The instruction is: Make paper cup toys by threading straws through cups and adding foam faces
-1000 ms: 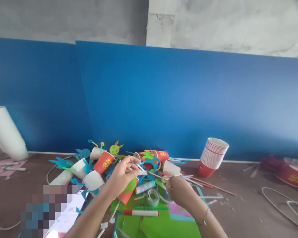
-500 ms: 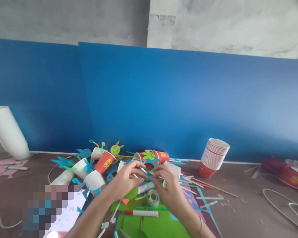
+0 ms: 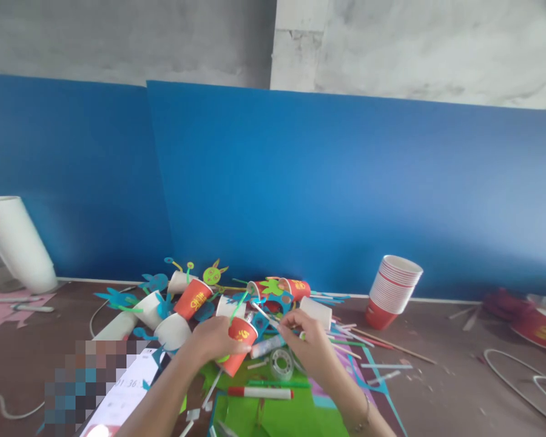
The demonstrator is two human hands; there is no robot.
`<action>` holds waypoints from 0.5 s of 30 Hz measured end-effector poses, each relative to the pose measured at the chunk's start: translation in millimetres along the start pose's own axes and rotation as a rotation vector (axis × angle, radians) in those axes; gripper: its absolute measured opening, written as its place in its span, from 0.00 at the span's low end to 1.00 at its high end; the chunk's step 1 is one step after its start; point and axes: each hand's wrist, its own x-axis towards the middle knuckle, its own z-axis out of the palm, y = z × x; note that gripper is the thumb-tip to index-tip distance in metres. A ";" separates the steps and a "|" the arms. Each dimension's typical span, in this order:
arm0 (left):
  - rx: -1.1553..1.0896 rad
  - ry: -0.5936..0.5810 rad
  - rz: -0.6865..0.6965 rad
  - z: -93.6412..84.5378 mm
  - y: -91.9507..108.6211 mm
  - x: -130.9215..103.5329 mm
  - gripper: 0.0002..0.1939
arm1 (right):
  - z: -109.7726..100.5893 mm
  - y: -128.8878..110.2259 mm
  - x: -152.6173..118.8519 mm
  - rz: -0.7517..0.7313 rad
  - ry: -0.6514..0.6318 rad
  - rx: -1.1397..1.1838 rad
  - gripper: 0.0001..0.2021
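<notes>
My left hand [image 3: 213,338] is closed around a red paper cup [image 3: 242,351] with yellow lettering, held tilted. A thin green straw [image 3: 238,308] rises from the cup's rim. To the right, my right hand [image 3: 303,334] pinches a thin white straw [image 3: 264,314], its free end pointing up and left towards the cup. Below my hands lie a roll of clear tape [image 3: 282,364], a red-and-white marker [image 3: 260,392] and a green pen [image 3: 277,383]. A whitish tube [image 3: 267,346] lies between the two hands.
Decorated paper cups [image 3: 195,298] with blue and green cut-outs crowd the back left. A cup stack [image 3: 394,291] stands at the right, near loose sticks [image 3: 391,345]. Green paper [image 3: 282,419] lies in front, a phone [image 3: 122,388] front left. A paper roll [image 3: 18,246] leans far left.
My left hand has moved down and left and now holds the red cup, which was not visible before. My right hand stays nearly in place, with the white straw now clearly showing.
</notes>
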 end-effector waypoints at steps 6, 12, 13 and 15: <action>0.051 -0.136 -0.001 -38.6 -20.8 -14.1 0.28 | 4.7 -1.1 0.6 0.224 -0.047 0.310 0.13; -0.207 -0.237 0.164 -42.1 -5.4 -25.5 0.30 | 14.0 -6.5 -2.2 0.337 -0.073 0.603 0.18; -0.229 -0.244 0.184 -39.2 -0.9 -25.1 0.29 | 14.9 -6.0 -2.4 0.338 -0.059 0.615 0.18; -0.246 -0.253 0.196 -34.0 5.6 -23.6 0.28 | 15.6 -4.3 -2.3 0.332 -0.041 0.622 0.18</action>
